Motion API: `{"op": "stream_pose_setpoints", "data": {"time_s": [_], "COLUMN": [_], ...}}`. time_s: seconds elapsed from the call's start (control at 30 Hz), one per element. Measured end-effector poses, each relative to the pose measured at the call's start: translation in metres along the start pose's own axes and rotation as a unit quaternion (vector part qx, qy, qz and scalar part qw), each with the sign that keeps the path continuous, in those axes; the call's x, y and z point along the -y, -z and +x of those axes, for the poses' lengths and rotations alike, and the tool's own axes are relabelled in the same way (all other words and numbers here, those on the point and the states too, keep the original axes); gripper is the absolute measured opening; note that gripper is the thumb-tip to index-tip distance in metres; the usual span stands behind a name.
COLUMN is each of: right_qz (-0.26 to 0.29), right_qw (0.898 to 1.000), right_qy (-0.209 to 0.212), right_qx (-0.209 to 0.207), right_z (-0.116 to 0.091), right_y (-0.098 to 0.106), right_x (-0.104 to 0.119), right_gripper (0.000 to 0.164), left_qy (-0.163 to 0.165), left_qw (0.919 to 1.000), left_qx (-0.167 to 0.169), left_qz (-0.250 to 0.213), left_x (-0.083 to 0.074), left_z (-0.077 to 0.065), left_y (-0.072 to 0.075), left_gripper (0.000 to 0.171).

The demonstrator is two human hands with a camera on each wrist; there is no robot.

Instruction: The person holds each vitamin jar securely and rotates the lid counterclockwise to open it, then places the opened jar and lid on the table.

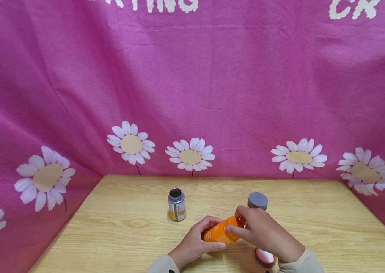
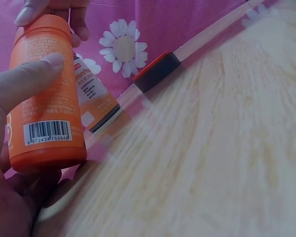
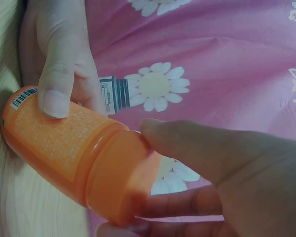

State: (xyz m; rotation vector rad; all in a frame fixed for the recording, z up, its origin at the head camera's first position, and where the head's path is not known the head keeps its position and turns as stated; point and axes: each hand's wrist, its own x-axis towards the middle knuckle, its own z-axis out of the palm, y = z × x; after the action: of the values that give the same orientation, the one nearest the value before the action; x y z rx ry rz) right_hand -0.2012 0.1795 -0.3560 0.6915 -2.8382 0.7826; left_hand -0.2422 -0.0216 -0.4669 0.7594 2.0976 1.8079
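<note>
Head view: orange bottle (image 1: 217,233) tilted over table (image 1: 127,227), btwn both hands
L hand (image 1: 195,242): wrapped round its body
R hand (image 1: 264,229): thumb + fingers grasping cap (image 3: 118,173)
Bottle feel: prob. light, stiff plastic; smooth, may slip; unlikely to break
Best hold: body w/ L, cap sides w/ R

Gap beyond orange bottle (image 1: 217,232); jar (image 1: 177,207) obstructs left.

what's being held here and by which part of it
An orange bottle: the left hand grips it around the body, and the right hand holds it by the orange cap between thumb and fingers.
</note>
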Motion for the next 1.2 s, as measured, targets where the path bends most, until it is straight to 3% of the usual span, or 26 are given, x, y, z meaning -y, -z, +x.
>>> {"op": "stream_pose_setpoints", "data": {"time_s": [0.4,0.67,0.8,1.03,1.2], "right_qz": [0.016,-0.001,-0.006,-0.035,-0.046], "right_qw": [0.999,0.999,1.000,0.994,0.991], "right_qy": [0.045,0.036,0.009,-0.107,-0.127], "right_qx": [0.016,0.039,0.024,-0.014,-0.018], "right_z": [-0.0015,-0.0032,-0.0039,-0.0033,-0.0026], "right_y": [0.0054,0.0070,0.0056,0.0043,0.0028], "right_x": [0.0011,0.0018,0.0035,0.0070,0.0069], "right_gripper": [0.029,0.041,0.041,0.042,0.039], "left_qy": [0.012,0.015,0.007,0.000,-0.002], "left_qw": [0.9995,0.9995,0.9996,0.9996,0.9996], "left_qx": [0.028,0.028,0.027,0.026,0.027], "left_qz": [0.002,0.000,-0.002,0.011,0.011], "left_x": [-0.0019,-0.0012,0.0004,-0.0001,-0.0014], "left_z": [0.0007,-0.0006,-0.0005,-0.0002,-0.0001], "left_y": [0.0027,0.0033,0.0022,0.0020,0.0017], "left_gripper": [0.047,0.046,0.046,0.045,0.045]}}
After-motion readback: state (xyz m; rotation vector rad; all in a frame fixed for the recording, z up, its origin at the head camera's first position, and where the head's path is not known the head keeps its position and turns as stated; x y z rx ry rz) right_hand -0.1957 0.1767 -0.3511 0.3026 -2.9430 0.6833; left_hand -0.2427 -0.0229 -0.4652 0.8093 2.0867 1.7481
